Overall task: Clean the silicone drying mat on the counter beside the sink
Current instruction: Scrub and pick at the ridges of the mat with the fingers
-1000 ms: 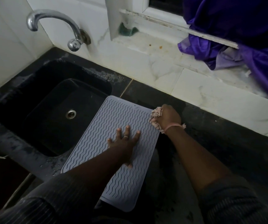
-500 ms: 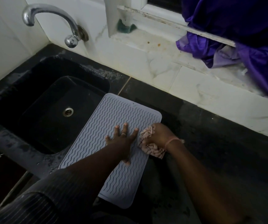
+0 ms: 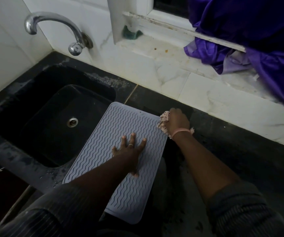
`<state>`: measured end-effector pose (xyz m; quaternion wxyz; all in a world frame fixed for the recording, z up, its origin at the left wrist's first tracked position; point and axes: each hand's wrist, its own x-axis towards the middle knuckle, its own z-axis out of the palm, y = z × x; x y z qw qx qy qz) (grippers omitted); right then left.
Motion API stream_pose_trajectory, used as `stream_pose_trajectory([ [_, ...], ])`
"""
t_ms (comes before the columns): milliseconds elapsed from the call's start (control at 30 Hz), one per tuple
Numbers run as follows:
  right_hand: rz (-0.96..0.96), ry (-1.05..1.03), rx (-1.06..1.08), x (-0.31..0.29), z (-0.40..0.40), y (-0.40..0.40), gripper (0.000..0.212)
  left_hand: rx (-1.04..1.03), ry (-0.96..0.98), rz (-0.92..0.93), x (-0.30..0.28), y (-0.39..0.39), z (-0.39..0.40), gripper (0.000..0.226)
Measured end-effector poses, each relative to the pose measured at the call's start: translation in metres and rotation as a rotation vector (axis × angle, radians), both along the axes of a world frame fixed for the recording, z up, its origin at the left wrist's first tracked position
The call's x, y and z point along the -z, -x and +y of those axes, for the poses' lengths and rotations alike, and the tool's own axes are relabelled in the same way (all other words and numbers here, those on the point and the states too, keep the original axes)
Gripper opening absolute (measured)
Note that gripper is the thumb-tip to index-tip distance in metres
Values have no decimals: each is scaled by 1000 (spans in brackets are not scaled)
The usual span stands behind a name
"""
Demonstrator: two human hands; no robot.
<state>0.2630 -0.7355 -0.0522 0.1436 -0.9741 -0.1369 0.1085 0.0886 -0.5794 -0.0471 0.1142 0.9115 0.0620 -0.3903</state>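
A light grey silicone drying mat (image 3: 107, 134) with wavy ridges lies on the dark counter (image 3: 232, 151), just right of the sink. My left hand (image 3: 129, 151) lies flat on the middle of the mat with fingers spread, pressing it down. My right hand (image 3: 179, 122) grips a pinkish patterned cloth (image 3: 163, 123) and holds it against the mat's far right corner. Part of the cloth is hidden under that hand.
A black sink (image 3: 52, 117) with a metal drain (image 3: 72, 121) lies left of the mat, under a chrome tap (image 3: 55, 29). White marble tiles back the counter. Purple fabric (image 3: 249, 40) hangs over the window sill at upper right. A green scrubber (image 3: 131, 34) sits on the sill.
My right hand with the cloth slid from the mat's right edge, next to my left hand, back up to the far right corner. My left hand stayed pressed on the mat.
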Motion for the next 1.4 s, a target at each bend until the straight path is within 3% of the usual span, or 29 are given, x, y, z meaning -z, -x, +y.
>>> stream_pose_trajectory([
  [200, 10, -127, -44, 8, -14, 4, 65, -9, -18, -7, 0, -1, -1, 148],
  [333, 63, -24, -168, 12, -20, 19, 91, -26, -20, -4, 1, -1, -2, 148],
  [500, 88, -62, -194, 6, -13, 11, 47, -31, -12, -13, 0, 0, -1, 147],
  [633, 18, -178, -115, -11, -4, 3, 55, -28, -24, -22, 0, -1, 0, 147],
  [833, -59, -69, -184, 3, 0, 36, 18, -21, -78, -42, 1, -2, 0, 149],
  [1133, -8, -174, -281, -1, -13, 140, 6, -25, -97, -47, 1, 0, -1, 151],
  [1300, 230, -198, -351, -11, -23, 181, 21, -10, -96, -46, 0, -1, 0, 150],
  [1400, 368, -328, -254, -27, -21, 152, 12, 4, -93, -56, -1, 0, 1, 150],
])
